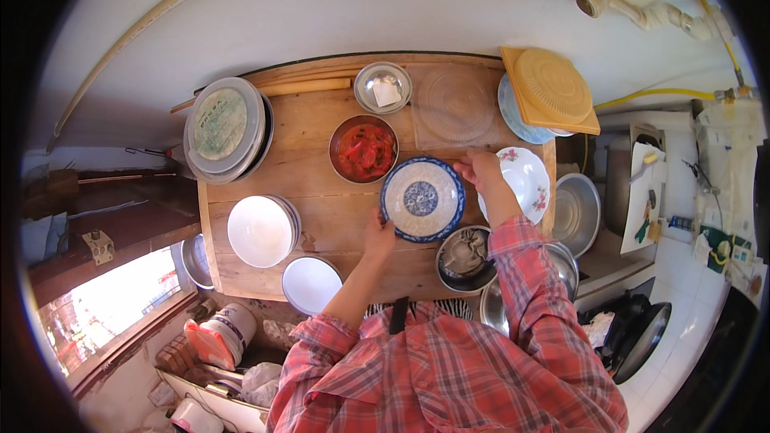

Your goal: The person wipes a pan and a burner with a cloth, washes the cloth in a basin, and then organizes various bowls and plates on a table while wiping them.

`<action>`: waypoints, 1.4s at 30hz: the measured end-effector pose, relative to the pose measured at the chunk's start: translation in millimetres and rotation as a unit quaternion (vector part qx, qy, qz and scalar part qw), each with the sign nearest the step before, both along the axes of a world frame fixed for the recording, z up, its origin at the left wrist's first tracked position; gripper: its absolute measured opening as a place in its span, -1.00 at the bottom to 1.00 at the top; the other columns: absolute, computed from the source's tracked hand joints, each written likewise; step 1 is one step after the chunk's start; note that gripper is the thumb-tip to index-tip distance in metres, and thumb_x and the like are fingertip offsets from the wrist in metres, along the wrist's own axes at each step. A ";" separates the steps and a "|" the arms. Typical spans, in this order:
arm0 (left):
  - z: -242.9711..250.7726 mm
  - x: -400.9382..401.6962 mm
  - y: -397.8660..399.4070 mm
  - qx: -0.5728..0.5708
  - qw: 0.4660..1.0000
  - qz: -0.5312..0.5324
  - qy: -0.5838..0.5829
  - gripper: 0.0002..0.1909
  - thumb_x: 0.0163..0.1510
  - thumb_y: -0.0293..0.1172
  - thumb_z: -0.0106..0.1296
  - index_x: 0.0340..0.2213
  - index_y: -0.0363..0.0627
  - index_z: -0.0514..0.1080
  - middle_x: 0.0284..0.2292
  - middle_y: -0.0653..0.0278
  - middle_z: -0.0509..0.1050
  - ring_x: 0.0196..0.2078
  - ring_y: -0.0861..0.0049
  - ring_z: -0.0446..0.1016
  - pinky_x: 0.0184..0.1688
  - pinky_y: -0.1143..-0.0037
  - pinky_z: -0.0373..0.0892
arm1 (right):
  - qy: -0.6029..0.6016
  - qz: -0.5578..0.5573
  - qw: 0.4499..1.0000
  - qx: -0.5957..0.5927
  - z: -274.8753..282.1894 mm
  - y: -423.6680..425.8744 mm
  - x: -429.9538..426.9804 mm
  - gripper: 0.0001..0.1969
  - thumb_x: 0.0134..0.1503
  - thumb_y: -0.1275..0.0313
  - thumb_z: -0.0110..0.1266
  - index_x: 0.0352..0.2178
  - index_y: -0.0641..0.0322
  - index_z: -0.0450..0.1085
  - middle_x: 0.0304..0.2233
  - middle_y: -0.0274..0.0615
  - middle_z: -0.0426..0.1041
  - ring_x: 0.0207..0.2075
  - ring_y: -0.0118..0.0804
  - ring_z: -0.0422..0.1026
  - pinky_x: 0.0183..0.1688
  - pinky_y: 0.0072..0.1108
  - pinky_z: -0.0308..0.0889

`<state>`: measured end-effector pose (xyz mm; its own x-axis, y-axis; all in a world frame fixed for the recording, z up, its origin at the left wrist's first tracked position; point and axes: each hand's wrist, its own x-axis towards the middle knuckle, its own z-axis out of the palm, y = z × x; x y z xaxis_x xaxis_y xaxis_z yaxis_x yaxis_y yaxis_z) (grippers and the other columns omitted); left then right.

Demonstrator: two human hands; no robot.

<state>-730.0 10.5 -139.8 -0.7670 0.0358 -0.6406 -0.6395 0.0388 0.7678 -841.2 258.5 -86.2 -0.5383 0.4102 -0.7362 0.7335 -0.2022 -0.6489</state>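
A blue-rimmed plate [400, 199] with a round blue pattern in its middle is over the wooden table in front of me. My left hand [380, 233] grips its lower left edge. At the plate's upper right rim are the fingertips of my right hand [483, 171]; whether they touch it I cannot tell. Under my right wrist lies a white scalloped dish [529, 177] with pink flowers, partly hidden. A metal bowl of red cut food [364, 153], seemingly tomatoes in juice, stands just beyond the plate. Nearer my body, a dark-sided bowl [466, 252] contains greyish, wet-looking matter.
White bowls [260, 231] are stacked at left, with another white bowl [311, 285] at the table's near edge. Lidded containers [221, 126] stand at far left. A small steel bowl [367, 91] and clear plastic lid [454, 105] lie behind. A yellow lid [553, 87] tops dishes at right.
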 end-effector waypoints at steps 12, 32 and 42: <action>103.4 51.0 -66.2 -0.270 0.956 -0.071 0.085 -0.64 0.02 -0.57 -0.11 -0.09 -0.23 0.23 -0.39 0.25 0.45 -0.41 0.60 0.42 -0.40 0.56 0.39 | 0.061 -0.327 0.904 -0.267 -40.3 -21.2 -28.7 -0.89 0.09 0.46 -0.18 -0.35 0.26 0.25 -0.55 -0.10 0.37 -0.58 -0.30 0.41 -0.67 -0.72 0.30; 87.8 7.3 -256.4 0.270 0.927 0.259 -0.033 -0.28 -0.28 -0.63 -0.21 0.05 -0.26 0.03 -0.02 -0.01 0.20 0.00 0.01 0.24 -0.05 -0.03 0.27 | 0.253 -0.305 0.860 -0.322 -31.8 -4.5 17.3 -0.81 0.18 0.47 -0.24 -0.20 0.32 0.23 -0.27 -0.08 0.38 -0.43 -0.41 0.37 -0.47 -0.70 0.35; 101.9 15.5 -255.7 0.257 0.923 0.285 0.004 -0.28 -0.29 -0.62 -0.17 0.03 -0.36 0.03 -0.04 -0.01 0.22 0.01 0.05 0.24 -0.03 0.04 0.30 | 0.282 -0.301 0.837 -0.358 -7.0 -7.7 40.9 -0.84 0.19 0.49 -0.26 -0.26 0.33 0.23 -0.31 -0.07 0.38 -0.45 -0.39 0.37 -0.44 -0.69 0.35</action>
